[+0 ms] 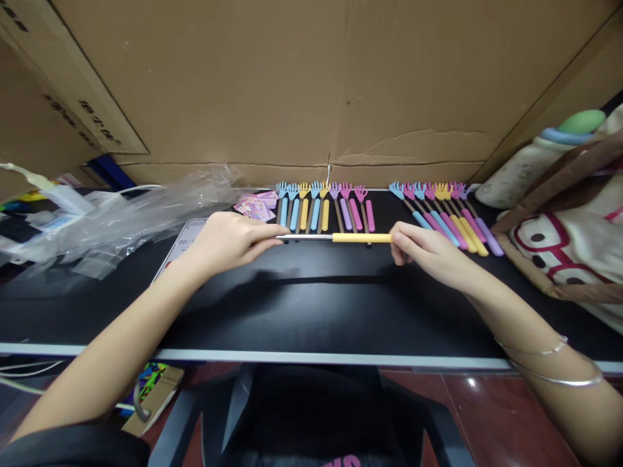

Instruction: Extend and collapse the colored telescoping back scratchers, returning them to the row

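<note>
A back scratcher with a yellow handle [363, 238] and a thin metal rod is held level above the black desk. My left hand [231, 239] pinches the rod's left end, and no claw head shows there. The far end of the yellow handle is gripped in my right hand [428, 250]. Behind it lies a row of claw heads on rods with separate blue, yellow, purple and pink handles [315, 214] beside them. Right of that row, several back scratchers [450, 217] with handles fitted lie side by side, slanting.
Clear plastic bags [156, 211] cover the desk's left part, near small printed cards [257, 206] and a phone [181, 243] under my left arm. At right stand a bottle [528, 162] and a cloth bag [555, 250]. A cardboard wall [311, 84] rises behind.
</note>
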A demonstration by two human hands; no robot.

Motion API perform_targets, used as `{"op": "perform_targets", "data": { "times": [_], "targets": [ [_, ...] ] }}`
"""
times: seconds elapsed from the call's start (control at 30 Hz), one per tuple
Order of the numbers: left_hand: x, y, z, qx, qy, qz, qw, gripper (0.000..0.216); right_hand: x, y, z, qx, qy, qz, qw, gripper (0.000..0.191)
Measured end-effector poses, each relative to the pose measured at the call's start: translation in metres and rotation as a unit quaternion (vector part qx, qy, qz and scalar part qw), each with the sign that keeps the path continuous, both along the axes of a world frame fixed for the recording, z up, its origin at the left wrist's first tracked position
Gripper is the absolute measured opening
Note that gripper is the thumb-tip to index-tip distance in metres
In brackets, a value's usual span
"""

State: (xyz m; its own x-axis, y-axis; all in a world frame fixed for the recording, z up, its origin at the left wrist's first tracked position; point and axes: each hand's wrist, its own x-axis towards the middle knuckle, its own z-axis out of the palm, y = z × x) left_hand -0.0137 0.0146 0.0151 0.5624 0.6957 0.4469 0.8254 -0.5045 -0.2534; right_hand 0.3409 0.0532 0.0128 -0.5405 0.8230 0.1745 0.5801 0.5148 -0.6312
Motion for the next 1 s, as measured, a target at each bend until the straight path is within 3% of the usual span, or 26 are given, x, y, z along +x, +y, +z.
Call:
{"op": "perform_targets", "data": {
  "times": [0.3,0.63,1.0],
  "targets": [
    [0.003,-0.001,0.001,-0.005,-0.003,-0.017,1.000,0.039,0.000,-0.002,-0.001,-0.006,-0.014,-0.014,1.000,0.054],
    [0.005,-0.003,0.002,0.010,-0.013,0.020,1.000,0.036,0.005,-0.002,0.006,0.044,-0.006,-0.049,0.998,0.042],
    [0.000,0.000,0.000,-0.006,-0.010,0.013,1.000,0.040,-0.002,0.002,-0.007,-0.017,0.035,-0.010,0.999,0.048]
  ]
}}
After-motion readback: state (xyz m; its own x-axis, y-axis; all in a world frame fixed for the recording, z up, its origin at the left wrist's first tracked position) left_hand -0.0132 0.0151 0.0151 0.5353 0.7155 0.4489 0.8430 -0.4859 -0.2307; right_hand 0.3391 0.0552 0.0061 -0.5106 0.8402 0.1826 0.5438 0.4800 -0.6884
